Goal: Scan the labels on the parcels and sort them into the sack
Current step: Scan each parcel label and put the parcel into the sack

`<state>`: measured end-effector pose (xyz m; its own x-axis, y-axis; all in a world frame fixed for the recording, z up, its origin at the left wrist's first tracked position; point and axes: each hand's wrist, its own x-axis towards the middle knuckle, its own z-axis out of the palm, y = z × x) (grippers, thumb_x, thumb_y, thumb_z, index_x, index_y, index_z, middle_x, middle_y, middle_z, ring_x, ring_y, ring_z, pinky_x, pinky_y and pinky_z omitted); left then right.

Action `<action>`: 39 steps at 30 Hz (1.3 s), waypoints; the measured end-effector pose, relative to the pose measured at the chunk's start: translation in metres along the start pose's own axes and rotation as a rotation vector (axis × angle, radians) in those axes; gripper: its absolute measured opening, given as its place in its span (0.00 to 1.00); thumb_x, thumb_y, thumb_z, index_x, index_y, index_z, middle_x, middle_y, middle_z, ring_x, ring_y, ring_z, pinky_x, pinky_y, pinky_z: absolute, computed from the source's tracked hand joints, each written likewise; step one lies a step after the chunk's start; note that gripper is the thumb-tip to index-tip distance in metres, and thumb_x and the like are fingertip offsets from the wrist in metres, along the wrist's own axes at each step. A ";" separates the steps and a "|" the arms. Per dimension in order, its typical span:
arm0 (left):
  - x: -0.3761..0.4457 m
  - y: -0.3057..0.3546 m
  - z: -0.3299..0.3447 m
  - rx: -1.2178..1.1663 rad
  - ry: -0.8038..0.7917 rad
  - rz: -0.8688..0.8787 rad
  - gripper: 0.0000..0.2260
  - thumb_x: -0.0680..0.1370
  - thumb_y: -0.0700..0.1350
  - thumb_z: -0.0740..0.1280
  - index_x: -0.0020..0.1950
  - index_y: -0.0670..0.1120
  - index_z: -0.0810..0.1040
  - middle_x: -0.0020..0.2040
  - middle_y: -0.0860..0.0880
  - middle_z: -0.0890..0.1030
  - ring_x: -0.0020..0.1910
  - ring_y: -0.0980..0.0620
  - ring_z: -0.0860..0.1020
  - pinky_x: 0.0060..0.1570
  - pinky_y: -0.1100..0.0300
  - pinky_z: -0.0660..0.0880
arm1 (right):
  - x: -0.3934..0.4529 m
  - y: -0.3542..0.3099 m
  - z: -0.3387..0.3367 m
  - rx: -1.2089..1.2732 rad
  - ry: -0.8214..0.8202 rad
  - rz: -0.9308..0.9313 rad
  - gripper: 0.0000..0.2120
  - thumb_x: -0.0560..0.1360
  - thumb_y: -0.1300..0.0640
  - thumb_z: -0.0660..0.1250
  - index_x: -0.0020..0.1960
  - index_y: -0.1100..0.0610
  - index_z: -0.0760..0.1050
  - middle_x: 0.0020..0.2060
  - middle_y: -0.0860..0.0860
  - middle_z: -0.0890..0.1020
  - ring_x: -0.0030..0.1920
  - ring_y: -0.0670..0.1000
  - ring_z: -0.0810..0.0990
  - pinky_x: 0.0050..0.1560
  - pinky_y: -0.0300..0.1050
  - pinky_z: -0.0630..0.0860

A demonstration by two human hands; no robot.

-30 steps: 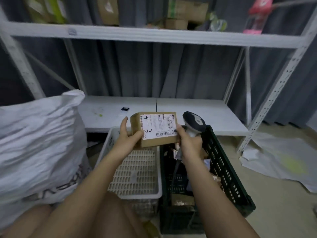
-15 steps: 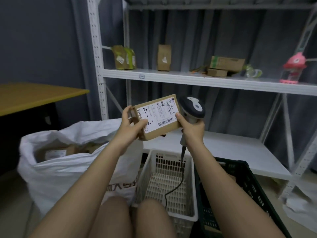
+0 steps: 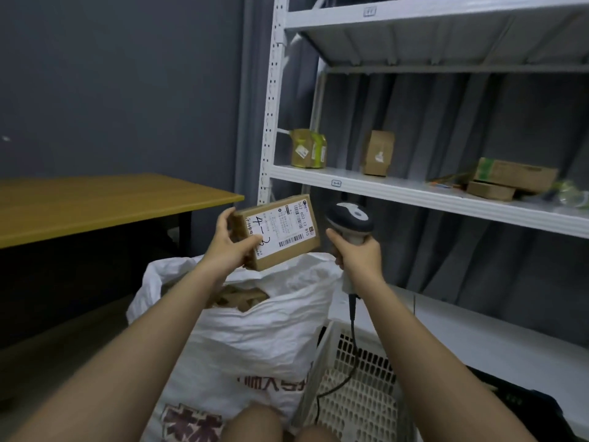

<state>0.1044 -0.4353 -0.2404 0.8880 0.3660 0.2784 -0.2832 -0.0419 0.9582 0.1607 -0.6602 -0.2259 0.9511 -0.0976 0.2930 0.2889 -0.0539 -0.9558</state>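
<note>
Left hand grips the parcel by its left end, thumb curled over the label face, fingers behind. Right hand is wrapped round the scanner handle; the scanner head sits at 3 o'clock of the parcel, just beside it, not touching. Parcel's long axis runs roughly 8 to 2 o'clock, label tilted toward the person. Open mouth of the sack lies at 6 o'clock, directly beneath the parcel, nearer the left hand. Judgement: a drop from the left hand should suffice. White basket at 5 o'clock, cable trailing into it.
</note>
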 end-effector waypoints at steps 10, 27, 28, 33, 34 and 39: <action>0.030 -0.005 -0.017 -0.036 0.082 0.007 0.35 0.75 0.40 0.71 0.75 0.60 0.56 0.67 0.50 0.71 0.63 0.46 0.74 0.58 0.47 0.76 | -0.027 -0.006 0.006 -0.014 -0.318 0.021 0.09 0.71 0.56 0.76 0.40 0.60 0.78 0.28 0.53 0.77 0.27 0.48 0.73 0.29 0.40 0.72; 0.030 -0.013 -0.027 0.041 0.105 0.014 0.37 0.75 0.40 0.71 0.75 0.61 0.54 0.71 0.48 0.68 0.66 0.45 0.71 0.62 0.43 0.74 | -0.060 -0.004 -0.020 -0.220 -0.393 -0.039 0.17 0.72 0.57 0.75 0.31 0.59 0.71 0.21 0.51 0.72 0.22 0.46 0.69 0.27 0.36 0.69; 0.029 -0.013 -0.028 0.046 0.106 0.016 0.37 0.75 0.40 0.71 0.75 0.61 0.54 0.72 0.48 0.68 0.67 0.45 0.71 0.62 0.43 0.73 | -0.060 -0.003 -0.020 -0.218 -0.396 -0.043 0.16 0.72 0.57 0.75 0.31 0.60 0.72 0.22 0.52 0.72 0.23 0.46 0.69 0.27 0.37 0.69; 0.026 -0.014 -0.030 0.066 0.110 0.036 0.37 0.75 0.40 0.71 0.76 0.58 0.54 0.72 0.48 0.67 0.67 0.46 0.71 0.63 0.44 0.73 | -0.060 -0.001 -0.021 -0.281 -0.412 -0.079 0.17 0.72 0.56 0.75 0.30 0.60 0.72 0.21 0.52 0.72 0.23 0.48 0.70 0.31 0.40 0.71; 0.025 -0.014 -0.031 0.069 0.112 0.037 0.37 0.75 0.40 0.71 0.76 0.58 0.54 0.72 0.48 0.67 0.67 0.46 0.71 0.63 0.44 0.73 | -0.061 -0.001 -0.021 -0.283 -0.416 -0.082 0.17 0.72 0.56 0.75 0.30 0.60 0.72 0.21 0.51 0.72 0.23 0.48 0.70 0.31 0.40 0.71; 0.021 -0.017 -0.035 0.152 0.117 0.074 0.36 0.75 0.39 0.71 0.77 0.55 0.54 0.69 0.50 0.67 0.64 0.50 0.70 0.62 0.50 0.73 | -0.062 0.001 -0.020 -0.170 -0.402 -0.062 0.12 0.71 0.58 0.76 0.37 0.62 0.76 0.22 0.51 0.73 0.23 0.46 0.70 0.27 0.37 0.70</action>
<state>0.1155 -0.3942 -0.2531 0.8163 0.4616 0.3472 -0.2800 -0.2095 0.9369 0.1000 -0.6741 -0.2443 0.9091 0.3033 0.2855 0.3568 -0.2135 -0.9094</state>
